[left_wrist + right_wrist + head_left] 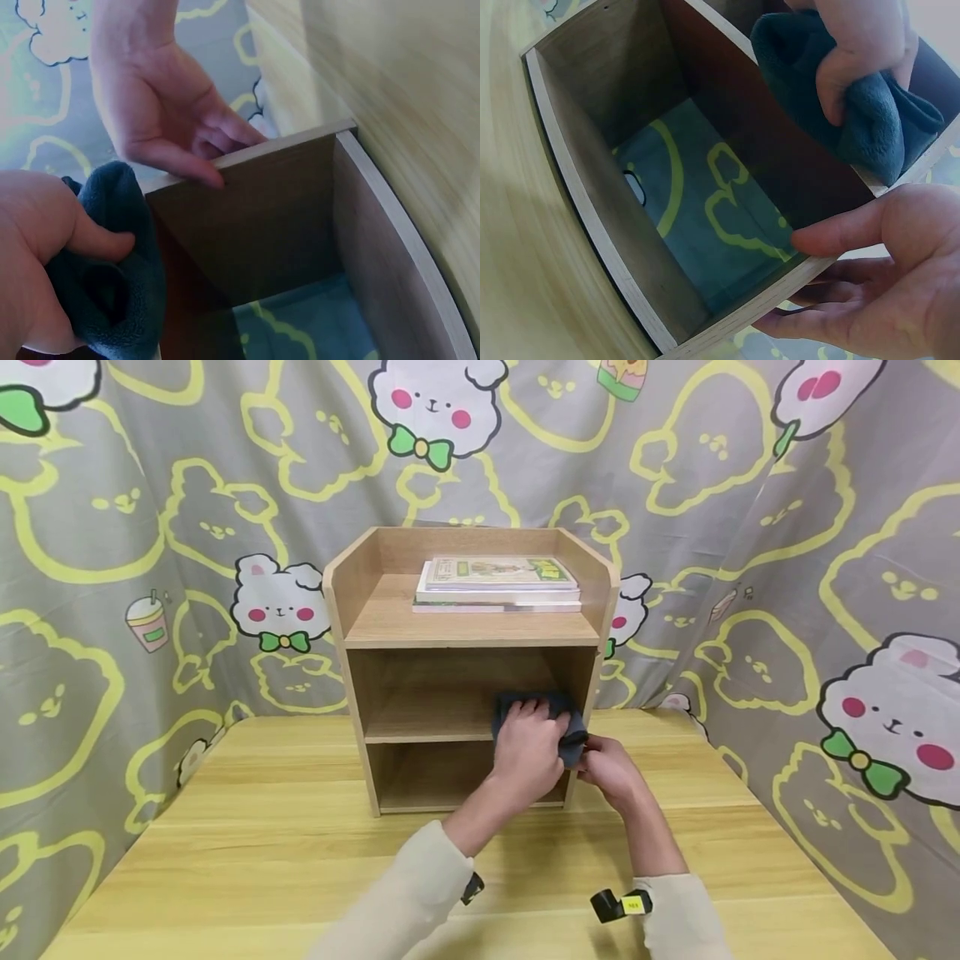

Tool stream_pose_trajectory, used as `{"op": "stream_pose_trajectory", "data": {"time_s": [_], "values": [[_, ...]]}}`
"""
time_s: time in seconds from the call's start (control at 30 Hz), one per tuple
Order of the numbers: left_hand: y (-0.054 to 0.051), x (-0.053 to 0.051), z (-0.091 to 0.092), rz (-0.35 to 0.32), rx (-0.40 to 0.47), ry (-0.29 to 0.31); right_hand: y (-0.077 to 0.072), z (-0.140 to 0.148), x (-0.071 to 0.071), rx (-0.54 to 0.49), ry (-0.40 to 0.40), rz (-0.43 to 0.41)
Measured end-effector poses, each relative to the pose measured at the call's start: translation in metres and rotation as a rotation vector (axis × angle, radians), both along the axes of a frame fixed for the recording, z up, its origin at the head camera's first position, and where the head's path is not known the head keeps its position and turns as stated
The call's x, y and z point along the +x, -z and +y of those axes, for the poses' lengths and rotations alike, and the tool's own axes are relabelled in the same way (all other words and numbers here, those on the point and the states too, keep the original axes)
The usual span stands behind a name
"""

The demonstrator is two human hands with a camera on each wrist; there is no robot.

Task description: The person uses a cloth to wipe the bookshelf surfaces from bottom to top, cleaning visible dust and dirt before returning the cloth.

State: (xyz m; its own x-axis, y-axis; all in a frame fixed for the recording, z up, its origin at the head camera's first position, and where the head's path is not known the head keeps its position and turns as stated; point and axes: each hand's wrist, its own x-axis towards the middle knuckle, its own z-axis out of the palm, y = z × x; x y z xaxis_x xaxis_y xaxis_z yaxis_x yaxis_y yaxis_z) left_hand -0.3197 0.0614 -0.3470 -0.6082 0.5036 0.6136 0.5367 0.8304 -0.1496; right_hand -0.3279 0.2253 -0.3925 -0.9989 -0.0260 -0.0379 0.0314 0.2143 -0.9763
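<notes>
A small wooden shelf unit (450,739) stands upright with its front toward me. My left hand (528,747) grips a bunched dark blue-grey cloth (543,702) at the right end of the middle board. The left wrist view shows the thumb pressed into the folds of the cloth (124,300). Lower down, my right hand (611,770) holds the front edge of the right side panel (757,311). Its thumb lies on the inner face and its fingers lie outside, as the right wrist view shows. Part of the middle compartment is hidden behind the left hand and cloth.
Several stacked books (498,585) lie on the top board between raised sides. Under the unit is a wooden table (262,852). A patterned curtain (172,527) hangs behind and along both sides.
</notes>
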Motion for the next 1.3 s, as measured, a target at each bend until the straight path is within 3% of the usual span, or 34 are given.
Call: {"op": "stream_pose_trajectory", "data": {"time_s": [0.17, 0.33, 0.73, 0.9, 1.0, 1.13, 1.3], "values": [[0.0, -0.002, -0.01, -0.051, 0.004, 0.071, 0.001, 0.002, -0.001, 0.012, 0.004, -0.013], [-0.004, -0.004, -0.025, -0.12, 0.008, 0.106, 0.004, 0.003, -0.003, 0.021, 0.005, 0.011], [-0.006, -0.011, -0.108, -0.189, 0.127, 0.157, 0.005, 0.004, -0.002, 0.049, -0.03, 0.031], [-0.008, -0.009, -0.148, -0.249, 0.208, 0.101, 0.003, 0.004, -0.003, 0.067, -0.027, 0.023], [-0.008, -0.008, -0.164, -0.234, 0.236, 0.049, 0.002, 0.005, -0.003, 0.08, -0.01, 0.022], [-0.006, -0.007, -0.17, -0.192, 0.23, 0.006, 0.002, 0.007, -0.003, 0.082, -0.009, 0.026], [-0.004, -0.002, -0.164, -0.156, 0.233, -0.078, 0.005, 0.005, -0.003, 0.063, -0.016, 0.014]]}}
